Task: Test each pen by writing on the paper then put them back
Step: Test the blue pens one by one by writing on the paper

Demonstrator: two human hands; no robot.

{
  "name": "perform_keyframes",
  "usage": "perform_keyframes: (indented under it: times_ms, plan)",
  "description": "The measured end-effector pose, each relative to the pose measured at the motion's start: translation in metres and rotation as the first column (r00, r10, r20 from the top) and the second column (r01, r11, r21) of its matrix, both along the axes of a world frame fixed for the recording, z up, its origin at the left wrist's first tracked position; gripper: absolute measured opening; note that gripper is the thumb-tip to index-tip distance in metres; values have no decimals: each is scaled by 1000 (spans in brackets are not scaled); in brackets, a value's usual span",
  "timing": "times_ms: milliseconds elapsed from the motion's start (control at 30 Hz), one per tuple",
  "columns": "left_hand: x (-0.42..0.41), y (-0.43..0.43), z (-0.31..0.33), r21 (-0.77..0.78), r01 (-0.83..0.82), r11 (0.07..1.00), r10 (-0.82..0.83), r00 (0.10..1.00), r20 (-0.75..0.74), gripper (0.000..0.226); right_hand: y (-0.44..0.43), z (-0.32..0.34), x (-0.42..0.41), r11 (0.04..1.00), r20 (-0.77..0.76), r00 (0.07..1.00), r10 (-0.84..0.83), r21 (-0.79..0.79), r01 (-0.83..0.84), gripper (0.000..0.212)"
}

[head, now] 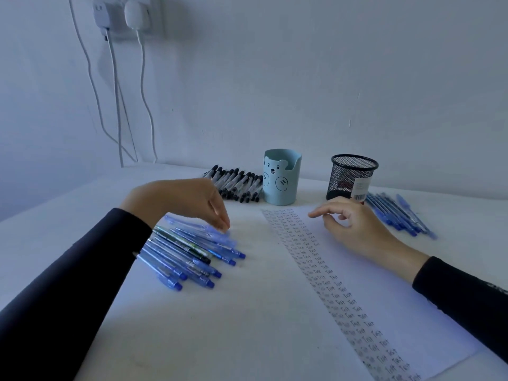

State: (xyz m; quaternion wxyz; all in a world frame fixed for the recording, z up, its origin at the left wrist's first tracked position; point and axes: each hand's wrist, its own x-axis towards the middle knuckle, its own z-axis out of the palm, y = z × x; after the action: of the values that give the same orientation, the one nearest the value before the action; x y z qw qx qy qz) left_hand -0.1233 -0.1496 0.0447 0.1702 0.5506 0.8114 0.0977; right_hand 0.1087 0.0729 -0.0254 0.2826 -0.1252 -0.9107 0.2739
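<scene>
While left hand (189,200) hangs loosely curled, fingertips (224,225) at blue pens (192,257), right hand (354,224) rests relaxed, empty, on paper (384,295), rows reading "Test"

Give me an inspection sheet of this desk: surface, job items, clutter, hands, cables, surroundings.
surface: white table, no spills seen.
job's things: paper with columns of "Test"; blue pen pile at left; black pen row at back; blue pen group at right; bear cup and mesh cup upright.
clutter: nothing seen.
grips: left hand fingertips down at the blue pen pile, hold unclear; right hand on the paper, holding nothing.
cables: white cables hang from plugs.
surroundings: plain wall.
</scene>
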Motion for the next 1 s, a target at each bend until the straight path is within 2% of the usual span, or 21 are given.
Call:
perform_keyframes:
  times_ms: [100,167,233,300,333,433,567,667,700,800,867,933,967,1000]
  plan:
    - [1,0,-2,-28,8,1000,-9,1000,-26,11,0,1,2,1000,-9,1000,3,-22,-4,32]
    - [2,5,-5,28,11,1000,-8,997,-79,10,0,2,2,999,-15,1000,0,-39,-1,34]
    - [8,13,-8,222,18,975,-4,998,-62,9,0,4,1,999,-20,1000,-10,-52,9,34]
    - [23,24,-13,441,33,897,-52,998,29,11,0,5,2,998,-18,1000,-20,-57,19,32]
    - [33,30,-18,496,61,866,-104,993,59,12,1,6,2,998,-14,1000,-25,-59,24,31]
    - [56,46,-36,502,185,845,-230,973,28,16,1,7,3,998,15,999,-41,-45,42,29]
    - [45,48,-39,545,145,826,-170,985,-5,21,-10,10,0,999,106,994,-25,22,22,20]
    - [31,43,-35,596,59,801,-99,995,35,17,-27,7,-4,985,233,972,-3,169,-38,53]
    - [28,43,-36,604,45,796,-79,996,30,17,-33,6,-5,974,247,969,-10,223,-47,58]
    - [25,43,-40,590,46,806,-60,998,3,15,-42,2,-10,962,180,983,17,264,-65,39]
    - [22,43,-43,548,50,835,-50,999,-14,15,-38,6,-10,988,144,988,56,135,-76,26]
    - [20,43,-45,509,43,860,-36,999,-23,19,-33,21,-5,986,96,991,90,-152,-75,19]
    - [20,43,-45,480,37,877,-25,999,-31,23,-30,31,-2,935,30,994,108,-342,-92,16]
    - [20,43,-46,448,42,893,-21,998,-53,27,-25,41,1,844,-56,991,119,-520,-131,10]
